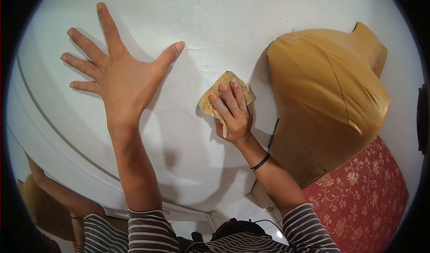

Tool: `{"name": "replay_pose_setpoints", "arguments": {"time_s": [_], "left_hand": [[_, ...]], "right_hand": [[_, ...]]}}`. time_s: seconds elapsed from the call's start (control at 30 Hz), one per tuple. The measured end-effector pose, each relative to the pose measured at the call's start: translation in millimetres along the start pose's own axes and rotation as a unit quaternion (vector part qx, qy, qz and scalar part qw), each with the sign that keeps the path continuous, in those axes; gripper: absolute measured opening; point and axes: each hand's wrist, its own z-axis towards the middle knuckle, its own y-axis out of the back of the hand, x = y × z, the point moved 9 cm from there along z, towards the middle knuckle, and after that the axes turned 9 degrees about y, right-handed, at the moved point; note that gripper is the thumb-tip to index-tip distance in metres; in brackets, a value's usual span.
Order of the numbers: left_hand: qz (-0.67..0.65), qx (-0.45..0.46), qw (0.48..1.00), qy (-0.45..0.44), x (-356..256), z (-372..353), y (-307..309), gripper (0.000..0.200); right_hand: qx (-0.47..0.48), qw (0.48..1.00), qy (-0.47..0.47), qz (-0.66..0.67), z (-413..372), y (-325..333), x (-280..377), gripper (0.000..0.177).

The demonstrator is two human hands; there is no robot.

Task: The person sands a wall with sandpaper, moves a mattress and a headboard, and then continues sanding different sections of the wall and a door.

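My left hand (125,78) lies with its fingers spread wide against the white wall (197,11), holding nothing. To its right, my right hand (235,112) presses a worn, folded piece of yellowish sandpaper (214,96) onto the same surface. Three fingers stretch over the sandpaper, and one flap of it bends down near the thumb. Pale dust shows on the fingertips. Faint scuffs and small rough spots mark the wall around the sandpaper.
A tan leather-like seat back (309,82) stands close by my right arm. Below it is red fabric with a gold floral pattern (358,199). At lower left, a curved white frame (67,141) borders a mirror that reflects an arm and striped sleeve (103,235).
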Motion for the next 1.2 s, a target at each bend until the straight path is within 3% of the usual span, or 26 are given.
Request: {"name": "replay_pose_setpoints", "arguments": {"time_s": [0.57,1.2], "left_hand": [[0.007,0.023,1.0,-0.004,2.9,1.8,-3.1,0.14],[0.014,-0.021,1.0,0.007,-6.3,1.1,0.2,0.134]], "right_hand": [[-0.008,1.0,0.012,0.002,1.3,-3.6,0.4,0.045],[0.001,1.0,0.004,0.015,-0.1,-4.3,-1.3,0.045]]}}
